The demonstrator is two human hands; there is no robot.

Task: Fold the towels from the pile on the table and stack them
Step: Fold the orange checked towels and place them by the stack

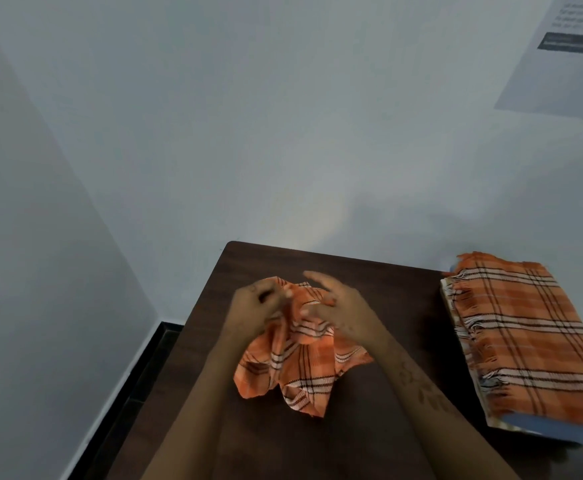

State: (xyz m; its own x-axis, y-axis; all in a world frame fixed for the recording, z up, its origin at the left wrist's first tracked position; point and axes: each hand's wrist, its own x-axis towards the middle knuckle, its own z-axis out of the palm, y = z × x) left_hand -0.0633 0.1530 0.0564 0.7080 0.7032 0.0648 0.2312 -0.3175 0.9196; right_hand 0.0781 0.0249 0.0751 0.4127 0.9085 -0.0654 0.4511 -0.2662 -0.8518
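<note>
Crumpled orange plaid towel (pixel 297 355) bunched beneath left hand (pixel 252 306) fingers pinching an edge; right hand (pixel 338 306) fingers spread, likely hunting corners. Folded stack (pixel 525 334) well right of fingers.

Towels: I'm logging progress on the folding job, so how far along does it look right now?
Done: a stack of folded towels sits at the table's right edge, an orange plaid one on top. In hand: one crumpled orange plaid towel lies mid-table; the left hand pinches its upper edge, while the right hand hovers open over it. Left: this towel is not yet folded or stacked. No further unfolded pile is in view.
</note>
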